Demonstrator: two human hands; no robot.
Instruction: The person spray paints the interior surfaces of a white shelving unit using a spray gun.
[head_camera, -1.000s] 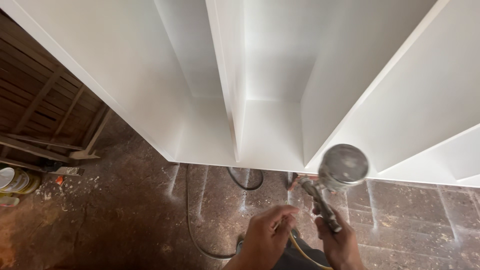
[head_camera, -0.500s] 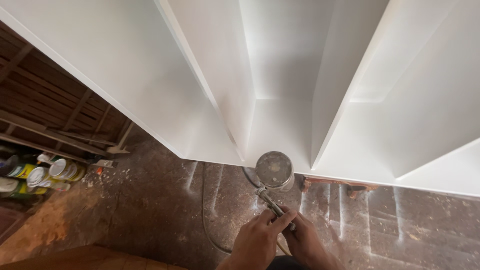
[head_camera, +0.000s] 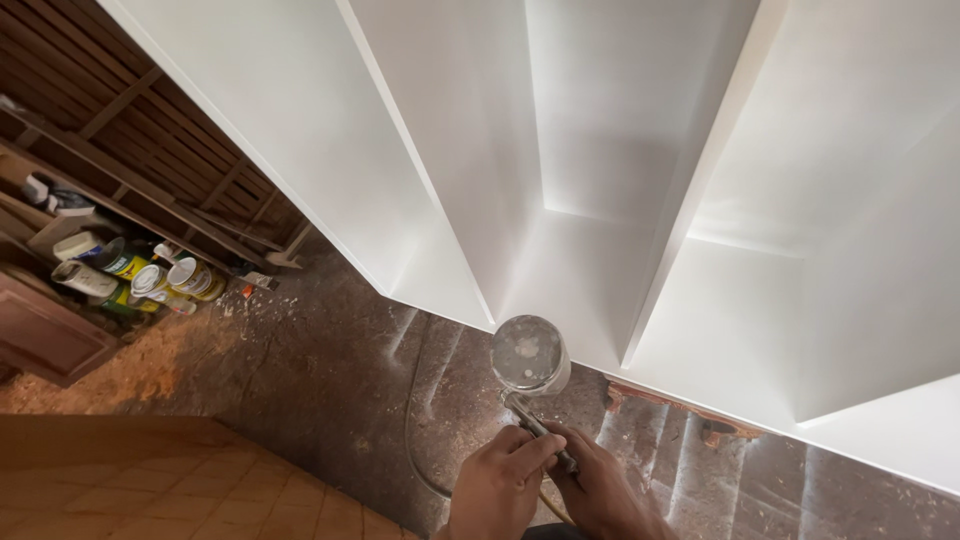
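Paint-flecked dark floor (head_camera: 300, 380) below a tall white partitioned cabinet (head_camera: 600, 150)
Both the left hand (head_camera: 500, 490) and right hand (head_camera: 600, 495) grasp the metal-cupped spray gun (head_camera: 530, 365) beside the cabinet's edge; open floor lies leftward; tins (head_camera: 150, 275) line the wall.

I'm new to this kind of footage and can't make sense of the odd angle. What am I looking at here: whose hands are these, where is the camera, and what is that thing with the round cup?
The camera sits on a person's head and looks down, so the two bare hands at the bottom are their own. The left hand and right hand together grip a spray gun with a round metal cup on top, pointed toward a big white shelf unit with upright dividers. A hose curves across the dusty dark floor. At the left, paint cans lie by wooden racks.
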